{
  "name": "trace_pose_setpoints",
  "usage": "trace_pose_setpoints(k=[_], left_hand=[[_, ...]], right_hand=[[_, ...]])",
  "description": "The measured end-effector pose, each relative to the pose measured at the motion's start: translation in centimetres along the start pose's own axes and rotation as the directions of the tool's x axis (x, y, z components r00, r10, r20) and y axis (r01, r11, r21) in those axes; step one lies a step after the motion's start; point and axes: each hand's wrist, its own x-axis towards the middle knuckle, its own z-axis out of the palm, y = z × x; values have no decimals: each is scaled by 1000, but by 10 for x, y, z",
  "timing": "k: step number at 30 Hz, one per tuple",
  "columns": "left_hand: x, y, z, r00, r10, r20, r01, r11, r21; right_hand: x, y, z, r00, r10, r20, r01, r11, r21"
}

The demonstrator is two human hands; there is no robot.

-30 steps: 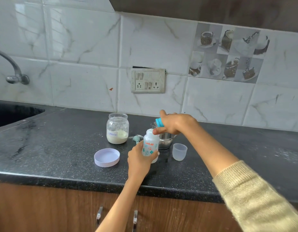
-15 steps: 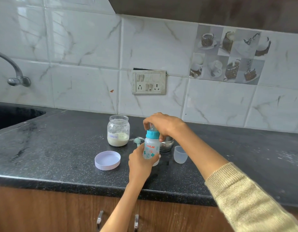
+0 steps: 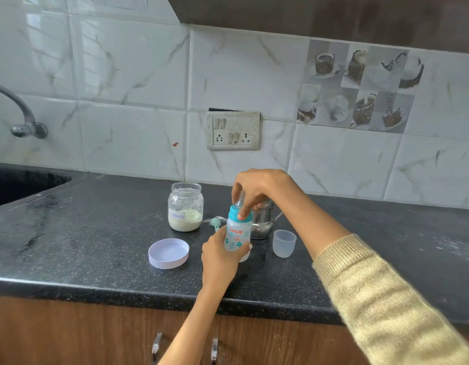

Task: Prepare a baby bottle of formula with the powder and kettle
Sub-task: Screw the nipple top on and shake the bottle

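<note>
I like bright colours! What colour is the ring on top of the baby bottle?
Turquoise blue, on the ring of the baby bottle; the head view shows it.

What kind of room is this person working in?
Most likely a home kitchen: a dark stone counter with a sink and wall tap, a tiled wall, and wooden cabinet doors below.

We see two arms coming in from the bottom of the head view. The right arm wears a knitted sleeve point(image 3: 380, 293) in a pale yellowish beige, its ribbed weave running in fine rows, slightly fuzzy, ending in a cuff partway up the forearm, so the wrist and the right hand point(image 3: 257, 188) are bare. The left arm is bare as far as we can follow it, down to the left hand point(image 3: 220, 255). We make out no rings, watch or bracelets.
</note>
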Motion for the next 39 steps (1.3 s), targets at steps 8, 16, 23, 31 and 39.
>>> trace_pose_setpoints(k=[8,16,23,31,39], left_hand=[[0,-1,0,1000,6,-2,-6,1000,4],[0,-1,-1,1000,1,7,-1,1000,-5],[-1,0,-1,1000,-2,7,2,1000,-5],[0,1,-1,1000,7,-4,-7,1000,0],[0,1,-1,1000,12,0,-12,1000,10]], right_hand=[[11,4,25,972,188,-144,-177,980,88],[7,22,16,999,13,44,-29,925,379],[7,24,22,978,197,-62,-172,944,282],[7,21,24,997,69,-41,-57,968,244],[9,23,29,1000,-18,-13,21,946,323]])
